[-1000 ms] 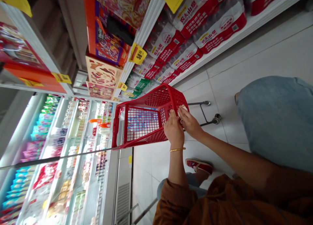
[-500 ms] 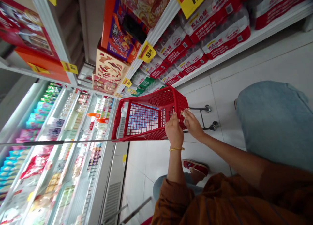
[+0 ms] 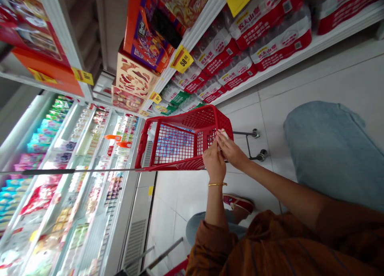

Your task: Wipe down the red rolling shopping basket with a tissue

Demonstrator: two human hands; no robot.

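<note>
My right hand (image 3: 231, 150) is closed on a small crumpled whitish piece (image 3: 224, 134), perhaps tissue; part of it is hidden by the fingers. Against it lies my left hand (image 3: 214, 162), with a gold bracelet (image 3: 217, 184) at the wrist. Its fingers are curled together, and whatever they hold is hidden. Both hands are in front of a red plastic shopping cart (image 3: 207, 113) with grid walls, which appears tilted in this turned view. Bluish packs show through its grid.
Packs of bottled water (image 3: 240, 68) fill the low shelf, with a price tag (image 3: 181, 59) and gift boxes (image 3: 141, 74) above. A lit refrigerated case (image 3: 75, 180) stands at left. My knee (image 3: 324, 144) and red shoe (image 3: 238, 204) are over the tiled floor (image 3: 177, 196).
My right hand has moved up and left with the whitish piece, so its fingers now meet my left hand. Less of the piece shows. The view has shifted slightly.
</note>
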